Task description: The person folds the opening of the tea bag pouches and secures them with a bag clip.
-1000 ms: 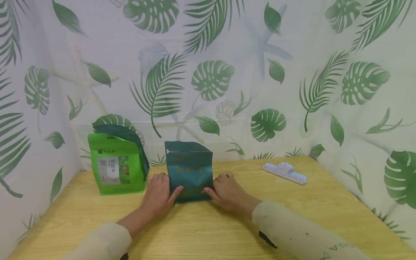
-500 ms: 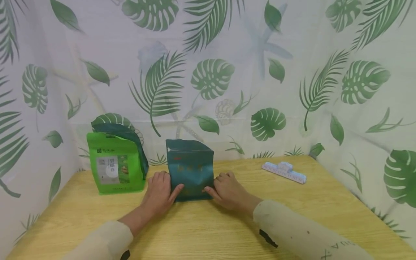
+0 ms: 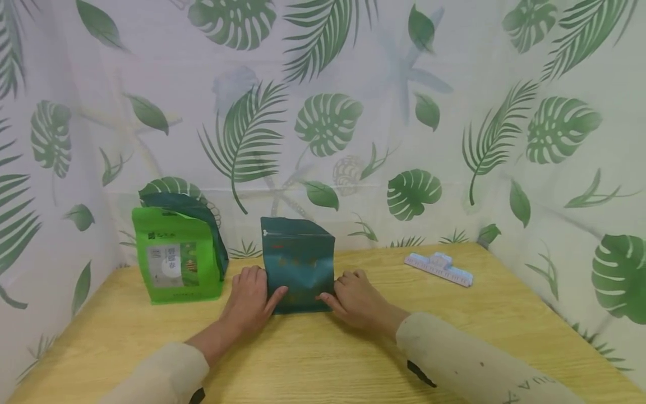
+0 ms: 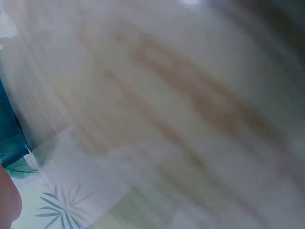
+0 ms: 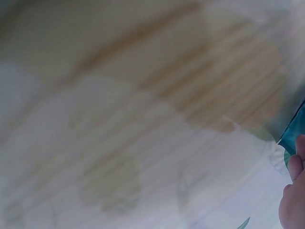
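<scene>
A dark teal tea pouch (image 3: 299, 264) stands upright on the table in the head view. Its top is folded toward the back. My left hand (image 3: 248, 300) grips its left side, thumb across the lower front. On the right side my right hand (image 3: 359, 300) holds it likewise, the thumb on the front and the fingers curled at the edge. A corner of the pouch (image 4: 10, 136) shows at the left edge of the left wrist view. In the right wrist view, part of the pouch (image 5: 294, 129) and some fingers (image 5: 294, 167) appear at the right edge.
A bright green tea pouch (image 3: 176, 258) stands at the back left, with another dark teal pouch (image 3: 214, 224) partly hidden behind it. A pale bag clip (image 3: 439, 269) lies at the back right of the wooden table (image 3: 303, 359). Leaf-patterned cloth (image 3: 373, 140) hangs behind.
The pouch and both hands have shifted slightly to the right against the background. The grip looks the same. The green pouch and the clip stay in place.
</scene>
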{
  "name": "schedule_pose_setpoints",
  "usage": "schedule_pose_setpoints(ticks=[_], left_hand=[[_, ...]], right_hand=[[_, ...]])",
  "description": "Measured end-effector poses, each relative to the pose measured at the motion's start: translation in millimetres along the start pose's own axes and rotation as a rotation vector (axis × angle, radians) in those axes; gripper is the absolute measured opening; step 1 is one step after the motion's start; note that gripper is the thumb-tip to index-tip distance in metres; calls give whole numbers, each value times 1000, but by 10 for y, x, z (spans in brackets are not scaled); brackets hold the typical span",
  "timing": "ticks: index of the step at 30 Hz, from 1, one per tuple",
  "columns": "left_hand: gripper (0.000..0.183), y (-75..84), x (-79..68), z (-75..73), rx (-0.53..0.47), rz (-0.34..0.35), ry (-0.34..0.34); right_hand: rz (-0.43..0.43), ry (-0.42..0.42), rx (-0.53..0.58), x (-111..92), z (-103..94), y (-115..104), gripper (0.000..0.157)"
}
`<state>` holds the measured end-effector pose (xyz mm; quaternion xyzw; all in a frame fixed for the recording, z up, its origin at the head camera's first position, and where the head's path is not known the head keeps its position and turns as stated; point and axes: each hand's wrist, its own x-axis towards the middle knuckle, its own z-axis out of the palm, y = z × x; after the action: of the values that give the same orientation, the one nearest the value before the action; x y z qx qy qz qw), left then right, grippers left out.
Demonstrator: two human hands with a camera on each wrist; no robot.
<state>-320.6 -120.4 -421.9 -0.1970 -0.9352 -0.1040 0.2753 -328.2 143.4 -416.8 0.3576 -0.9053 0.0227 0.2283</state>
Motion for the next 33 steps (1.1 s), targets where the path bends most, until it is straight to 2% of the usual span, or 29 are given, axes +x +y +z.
schedule_pose_setpoints(ticks=[7, 12, 18, 23, 26, 29, 33], left_hand=[[54, 89, 46, 49, -21, 34, 4], [53, 116, 49, 65, -9, 39, 13], [52, 149, 69, 80, -22, 64, 32], [54, 186, 108, 99, -24, 63, 24], [53, 206, 117, 106, -2, 67, 44], [53, 229, 104, 99, 21, 68, 68], [54, 234, 66, 90, 37, 50, 59]], right_hand=[[10, 34, -8, -90, -33, 80, 40], [-8, 31, -1, -118, -21, 122, 41], [9, 34, 24, -148, -16, 163, 38], [22, 40, 41, -169, -63, 197, 35], [29, 42, 43, -170, -68, 216, 34], [28, 37, 35, -166, -40, 236, 35], [20, 25, 22, -156, 0, 245, 39]])
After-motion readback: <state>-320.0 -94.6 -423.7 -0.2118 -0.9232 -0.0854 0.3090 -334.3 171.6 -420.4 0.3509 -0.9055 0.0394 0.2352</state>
